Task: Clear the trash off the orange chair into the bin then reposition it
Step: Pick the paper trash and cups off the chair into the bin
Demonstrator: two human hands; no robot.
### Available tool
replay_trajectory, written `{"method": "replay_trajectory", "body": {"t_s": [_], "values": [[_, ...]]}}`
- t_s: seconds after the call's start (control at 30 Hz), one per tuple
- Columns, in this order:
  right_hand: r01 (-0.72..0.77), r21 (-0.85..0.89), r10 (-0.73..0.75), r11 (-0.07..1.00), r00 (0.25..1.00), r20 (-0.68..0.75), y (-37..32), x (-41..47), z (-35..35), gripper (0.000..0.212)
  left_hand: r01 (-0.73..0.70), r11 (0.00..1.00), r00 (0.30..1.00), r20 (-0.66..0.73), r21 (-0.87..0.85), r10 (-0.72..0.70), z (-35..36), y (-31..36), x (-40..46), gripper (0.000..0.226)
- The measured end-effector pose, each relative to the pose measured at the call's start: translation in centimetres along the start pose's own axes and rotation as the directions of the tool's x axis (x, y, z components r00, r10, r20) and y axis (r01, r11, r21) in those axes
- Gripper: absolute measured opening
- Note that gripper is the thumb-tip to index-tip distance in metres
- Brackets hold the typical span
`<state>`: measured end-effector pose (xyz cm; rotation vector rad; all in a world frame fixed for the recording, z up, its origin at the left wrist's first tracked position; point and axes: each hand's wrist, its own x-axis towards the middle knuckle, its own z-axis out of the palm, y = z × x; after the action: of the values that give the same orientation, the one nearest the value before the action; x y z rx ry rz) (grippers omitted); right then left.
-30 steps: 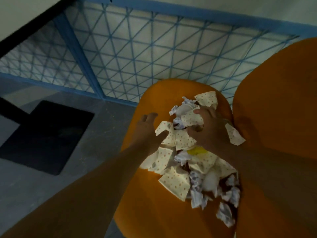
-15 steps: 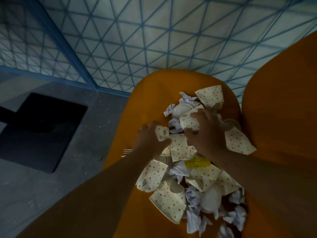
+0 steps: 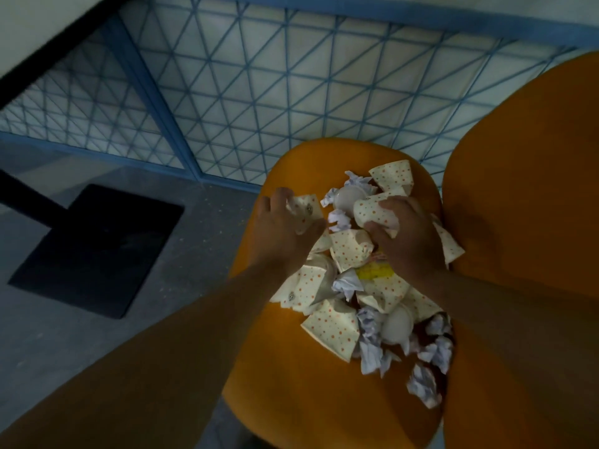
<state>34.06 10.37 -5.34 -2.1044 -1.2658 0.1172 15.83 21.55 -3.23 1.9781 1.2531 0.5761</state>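
- Trash pile (image 3: 363, 280): a heap of crushed cream paper cups with orange dots, crumpled white paper balls and one yellow scrap (image 3: 374, 272), lying on the seat of the orange chair (image 3: 291, 400). The pile runs from the far edge of the seat toward the near right, hugging the backrest side.
- Orange chair: seat fills the lower centre of the view; its backrest (image 3: 534, 189) rises at the right. Near-left part of the seat is bare orange.
- Left hand (image 3: 285, 228): over the far-left edge of the pile, fingers curled around one flattened dotted cup (image 3: 306, 209), which it grips.
- Right hand (image 3: 405, 241): on the far-right part of the pile, closed around another dotted cup (image 3: 372, 212), thumb below, fingers over the top. Both forearms reach in from the bottom of the view.
- Loose items not touched: a dotted cup (image 3: 392, 178) at the far end of the pile, a flat dotted cup (image 3: 334, 328) at the near-left edge, paper balls (image 3: 424, 384) trailing toward the near right.
- Surroundings: blue wire mesh panel (image 3: 259, 92) stands just beyond the chair, with pale wall behind it. Grey floor (image 3: 64, 335) to the left carries a black square base plate (image 3: 97, 251) with a dark post angling off to the left.
- No bin is identifiable in the view.
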Motion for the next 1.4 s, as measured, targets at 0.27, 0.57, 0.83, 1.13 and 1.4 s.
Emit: {"method": "replay_trajectory", "body": {"t_s": [0.27,0.57,0.83,1.13,1.4], "values": [[0.073,0.040,-0.068,0.997,0.990,-0.127,-8.7,-10.0,-4.2,0.035,-0.125,0.988,0.987,-0.117,-0.090,0.114,-7.4,1.2,-10.5,0.064],[0.117,0.110,-0.127,0.987,0.987,0.093,-16.2,-27.7,-3.8,0.035,-0.067,0.997,0.990,-0.121,0.037,0.071,-13.4,-4.6,-25.1,0.066],[0.037,0.196,-0.112,0.980,0.915,0.386,-16.7,-40.6,3.6,0.034,0.035,0.997,0.988,-0.156,0.065,-0.024,-12.8,-12.8,-35.8,0.066],[-0.058,0.077,-0.010,0.995,0.738,0.675,-13.5,-48.1,10.9,0.062,0.094,0.995,0.982,-0.165,0.030,-0.088,-8.4,-20.3,-43.1,0.072],[-0.058,0.233,-0.080,0.971,0.838,0.540,-11.1,-47.2,11.1,0.045,0.196,0.967,0.976,0.058,0.162,-0.208,-2.9,-26.6,-45.6,0.074]]}}
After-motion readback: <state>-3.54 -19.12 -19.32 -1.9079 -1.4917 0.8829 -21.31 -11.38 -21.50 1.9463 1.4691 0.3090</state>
